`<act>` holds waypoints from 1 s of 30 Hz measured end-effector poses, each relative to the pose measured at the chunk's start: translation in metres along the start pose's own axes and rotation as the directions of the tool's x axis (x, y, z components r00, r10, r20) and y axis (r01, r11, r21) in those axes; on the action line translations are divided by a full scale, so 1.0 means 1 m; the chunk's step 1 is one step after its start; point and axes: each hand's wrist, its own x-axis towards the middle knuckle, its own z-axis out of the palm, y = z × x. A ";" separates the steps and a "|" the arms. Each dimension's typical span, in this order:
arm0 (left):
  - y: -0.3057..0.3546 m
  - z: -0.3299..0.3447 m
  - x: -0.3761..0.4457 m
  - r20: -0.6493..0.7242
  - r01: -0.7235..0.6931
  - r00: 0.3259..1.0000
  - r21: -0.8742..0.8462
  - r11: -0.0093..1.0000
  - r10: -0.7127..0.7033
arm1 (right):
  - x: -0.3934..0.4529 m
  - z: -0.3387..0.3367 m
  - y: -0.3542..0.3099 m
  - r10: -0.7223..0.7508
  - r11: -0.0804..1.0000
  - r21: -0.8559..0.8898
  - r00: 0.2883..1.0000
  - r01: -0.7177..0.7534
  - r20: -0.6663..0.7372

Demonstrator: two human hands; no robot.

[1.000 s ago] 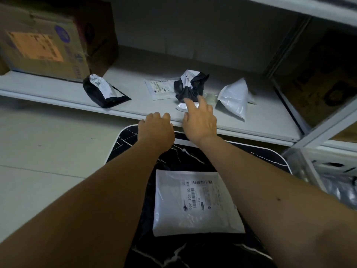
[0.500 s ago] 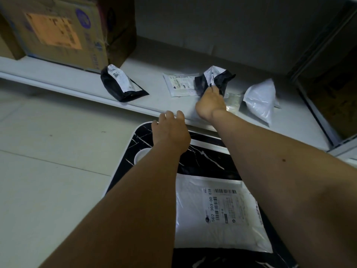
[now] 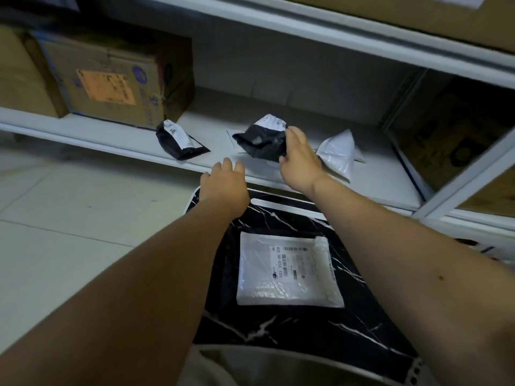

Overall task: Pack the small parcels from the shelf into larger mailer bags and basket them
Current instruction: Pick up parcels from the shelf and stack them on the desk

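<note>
My right hand (image 3: 299, 160) grips crumpled black plastic parcel (image 3: 260, 140) at its right end, on grey metal shelf (image 3: 384, 188) | parcel's length runs leftward | left hand (image 3: 224, 185) relaxed, empty, just below-left.

I count two black parcels (image 3: 178, 142) (image 3: 260, 140), one white parcel (image 3: 338, 151) and one flat envelope (image 3: 235, 136) on the shelf (image 3: 376, 185), two cardboard boxes (image 3: 108, 84) (image 3: 22, 79) at its left end, and one labelled white mailer (image 3: 287, 270) on the black marble surface (image 3: 306, 330).

I see a white shelf (image 3: 117, 140) across the upper frame carrying a cardboard box (image 3: 106, 82) upper left, a black parcel (image 3: 178, 140) at centre, and a white parcel (image 3: 338, 151) at right.
</note>
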 end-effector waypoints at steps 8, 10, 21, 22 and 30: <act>0.032 -0.017 -0.078 0.060 -0.033 0.997 -0.072 0.997 0.038 | -0.110 -0.020 0.000 0.036 0.999 0.018 0.997 -0.037 0.062; 0.041 -0.021 -0.092 0.068 -0.048 0.996 -0.083 0.995 0.054 | -0.132 -0.018 0.002 0.042 0.999 0.013 0.997 -0.043 0.070; 0.063 -0.012 -0.143 0.210 -0.048 0.976 -0.049 0.998 0.057 | -0.238 0.007 0.017 0.071 0.997 -0.014 0.997 -0.071 0.029; 0.062 -0.010 -0.146 0.212 -0.039 0.976 -0.050 0.998 0.048 | -0.245 0.012 0.022 0.091 0.995 -0.038 0.996 -0.090 0.011; 0.054 0.027 -0.149 0.191 -0.055 0.979 -0.070 0.996 0.068 | -0.249 0.013 0.031 0.182 0.980 -0.047 0.967 -0.193 -0.179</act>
